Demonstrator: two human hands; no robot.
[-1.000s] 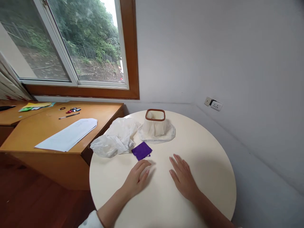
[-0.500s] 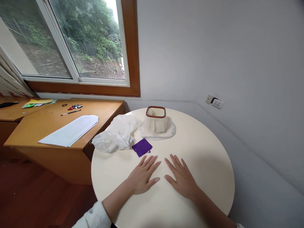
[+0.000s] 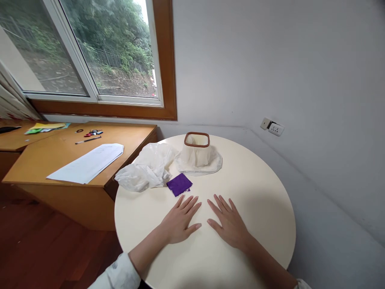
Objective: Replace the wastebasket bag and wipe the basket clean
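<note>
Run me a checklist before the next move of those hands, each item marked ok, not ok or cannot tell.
1. Left hand free: ok, spread palm down with nothing in its grip.
2. Right hand free: ok, also spread palm down.
3. Purple cloth in hand: not ok, it lies on the table just beyond the left hand.
4. Brown frame facing up: ok, its opening shows above the white material.
5. White plastic bag smoothed out: not ok, it is crumpled.
6. Bag apart from the cloth: cannot tell, their edges look very close.
</note>
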